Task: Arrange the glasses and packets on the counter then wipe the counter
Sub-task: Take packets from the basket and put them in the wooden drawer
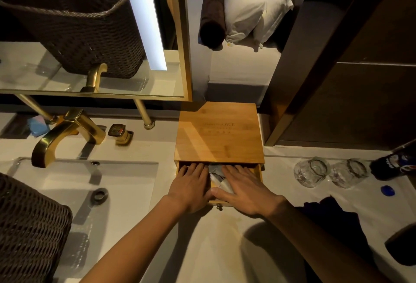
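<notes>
Currently both hands lie flat and open in the pulled-out drawer [258,171] of the wooden box [219,133]: left hand [191,187] and right hand [242,189] press on the packets [217,175]. Packets look light, thin, crinkly; pinch by edges. Two glasses [311,172] sit on the table [225,237] right of the box, near the dark bottle [391,166]. Fragile, likely slick; grip round the wall.

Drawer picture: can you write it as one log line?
step: arranging packets | left hand: flat in drawer | right hand: flat on packets | drawer: open | glasses: two, right of box | wiping: not started
</notes>
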Demonstrator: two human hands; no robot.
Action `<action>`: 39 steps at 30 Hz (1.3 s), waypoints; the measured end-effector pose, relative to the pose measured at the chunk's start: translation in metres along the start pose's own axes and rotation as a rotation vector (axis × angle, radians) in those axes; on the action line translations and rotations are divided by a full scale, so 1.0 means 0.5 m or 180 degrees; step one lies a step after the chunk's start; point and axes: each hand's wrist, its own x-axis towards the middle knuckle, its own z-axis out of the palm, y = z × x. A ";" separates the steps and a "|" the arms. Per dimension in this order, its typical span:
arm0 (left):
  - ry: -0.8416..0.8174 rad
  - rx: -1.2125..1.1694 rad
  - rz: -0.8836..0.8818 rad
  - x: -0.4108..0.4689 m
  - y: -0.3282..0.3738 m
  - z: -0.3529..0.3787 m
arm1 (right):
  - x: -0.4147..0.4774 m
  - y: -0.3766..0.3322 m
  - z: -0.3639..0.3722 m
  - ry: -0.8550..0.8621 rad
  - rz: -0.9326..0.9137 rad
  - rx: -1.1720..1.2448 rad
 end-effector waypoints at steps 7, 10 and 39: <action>-0.0135 0.0095 0.0027 -0.007 0.018 -0.017 | 0.002 0.004 0.006 -0.0017 0.0181 -0.0063; -0.0372 -0.0128 -0.0038 -0.033 0.025 -0.024 | 0.005 0.001 0.007 0.0015 0.0143 0.0007; 0.0513 -0.0116 -0.0033 -0.032 -0.058 0.003 | -0.034 0.063 0.021 0.0554 0.0093 -0.0737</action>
